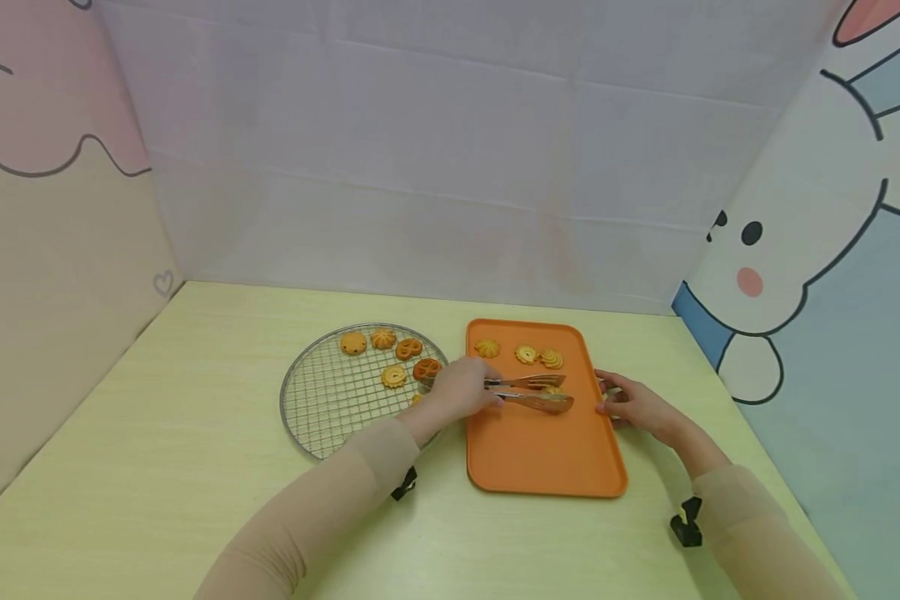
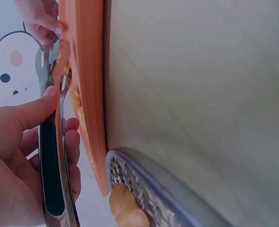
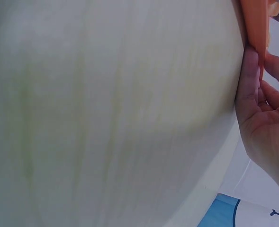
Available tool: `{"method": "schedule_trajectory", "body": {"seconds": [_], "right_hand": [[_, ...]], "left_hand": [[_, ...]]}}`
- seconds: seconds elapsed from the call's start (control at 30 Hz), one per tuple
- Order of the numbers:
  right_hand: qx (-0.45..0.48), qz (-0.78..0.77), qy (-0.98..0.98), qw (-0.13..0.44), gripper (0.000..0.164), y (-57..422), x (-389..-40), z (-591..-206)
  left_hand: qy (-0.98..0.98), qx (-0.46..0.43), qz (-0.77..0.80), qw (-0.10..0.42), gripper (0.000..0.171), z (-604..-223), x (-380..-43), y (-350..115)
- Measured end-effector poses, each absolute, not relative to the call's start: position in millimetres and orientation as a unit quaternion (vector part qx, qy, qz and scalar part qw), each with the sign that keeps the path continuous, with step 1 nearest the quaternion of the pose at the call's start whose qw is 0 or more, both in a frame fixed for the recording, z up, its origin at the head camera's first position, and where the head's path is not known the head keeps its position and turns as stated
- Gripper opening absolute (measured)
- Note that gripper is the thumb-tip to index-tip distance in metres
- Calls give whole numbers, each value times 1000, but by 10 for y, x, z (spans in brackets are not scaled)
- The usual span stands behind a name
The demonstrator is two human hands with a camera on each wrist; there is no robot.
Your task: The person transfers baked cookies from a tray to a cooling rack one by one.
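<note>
My left hand [image 1: 461, 390] grips metal serving tongs [image 2: 54, 156], with the thumb on one arm and fingers curled round the other. Over the orange tray [image 1: 547, 458], the tongs' forked end and flat end lie apart, around or just above a cookie [image 1: 552, 389] they partly cover. A yellow flower-shaped cookie [image 1: 487, 348], a ring-like cookie [image 1: 527, 355] and a swirled cookie [image 1: 551, 359] lie along the tray's far part. At the tray's right edge, my right hand [image 1: 637, 407] holds the rim between thumb and fingers, as the right wrist view [image 3: 267, 109] shows.
Left of the tray stands a round wire rack [image 1: 330, 408] bearing several cookies, among them pretzel-shaped ones [image 1: 408, 348] and a round one [image 1: 353, 343]. My left forearm crosses the rack's near right edge. Printed walls [image 1: 450, 167] enclose the pale table [image 1: 157, 433] at back and sides.
</note>
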State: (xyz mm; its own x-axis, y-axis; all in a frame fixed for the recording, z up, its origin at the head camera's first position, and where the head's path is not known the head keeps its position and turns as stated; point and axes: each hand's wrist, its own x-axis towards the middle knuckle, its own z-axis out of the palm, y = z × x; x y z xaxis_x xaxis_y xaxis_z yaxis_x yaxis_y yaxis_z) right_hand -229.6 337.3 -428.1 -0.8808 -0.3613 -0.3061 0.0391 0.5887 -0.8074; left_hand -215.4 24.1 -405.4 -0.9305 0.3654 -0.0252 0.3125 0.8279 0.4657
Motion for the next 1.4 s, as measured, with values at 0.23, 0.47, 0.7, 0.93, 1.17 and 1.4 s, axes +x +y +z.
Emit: {"method": "schedule_trajectory", "body": {"seconds": [0.23,0.47,0.7,0.93,1.17,1.4], "right_hand": [[-93,-447,860,226,69,3370,-2298,-4287],[-92,-457,856,226,69,3350,-2281,-4260],[-88,-459,854,229,69,3348,-2277,-4250],[-85,-453,857,230,69,3356,-2278,-4257],[-83,-450,860,227,68,3371,-2273,-4268],[-83,-447,860,231,68,3385,-2270,-4256]], "left_hand": [[956,171,231,64,42,-3924,-2126,166],[955,171,234,58,43,-3797,-2096,75],[953,177,241,52,42,-3674,-2050,-79],[951,179,250,32,41,-3580,-1990,-242],[948,156,275,22,41,-3469,-1917,-423],[946,136,293,2,43,-3357,-1811,-629]]}}
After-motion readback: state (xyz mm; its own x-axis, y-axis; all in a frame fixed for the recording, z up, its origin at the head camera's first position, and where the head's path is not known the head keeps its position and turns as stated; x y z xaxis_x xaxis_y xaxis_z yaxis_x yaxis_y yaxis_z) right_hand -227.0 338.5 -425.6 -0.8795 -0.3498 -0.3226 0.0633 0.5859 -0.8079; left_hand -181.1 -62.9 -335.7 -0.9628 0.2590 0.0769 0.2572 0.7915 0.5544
